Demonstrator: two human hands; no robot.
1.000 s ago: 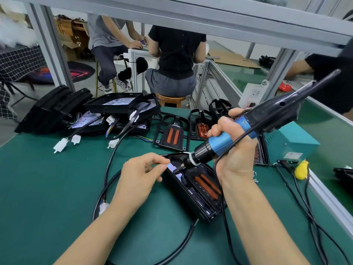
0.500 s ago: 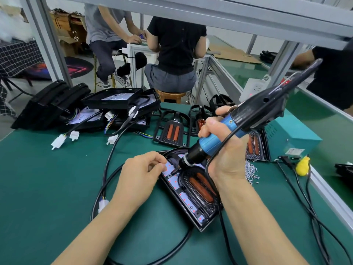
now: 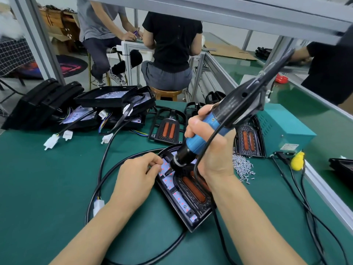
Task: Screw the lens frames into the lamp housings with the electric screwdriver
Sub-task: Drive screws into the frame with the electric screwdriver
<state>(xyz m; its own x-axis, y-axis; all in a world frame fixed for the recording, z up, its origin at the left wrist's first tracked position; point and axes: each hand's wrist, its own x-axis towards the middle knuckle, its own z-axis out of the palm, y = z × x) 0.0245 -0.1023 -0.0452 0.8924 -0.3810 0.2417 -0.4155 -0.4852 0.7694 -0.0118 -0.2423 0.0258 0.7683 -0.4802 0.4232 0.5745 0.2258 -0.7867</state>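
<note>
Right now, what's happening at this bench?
A person is screwing a lens frame into a lamp housing on the green table. The right hand grips the electric screwdriver, bit down at the frame's upper left edge. The left hand pinches at the bit tip, apparently steadying a screw too small to make out. Loose screws lie to the right; more lens frames and stacked housings wait behind.

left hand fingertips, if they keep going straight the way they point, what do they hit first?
Likely the electric screwdriver's black nose, just right of the left hand's fingertips, above the lamp housing. The gap looks tiny; depth is unclear, so they might slide under the nose onto the lens frame instead.
</note>
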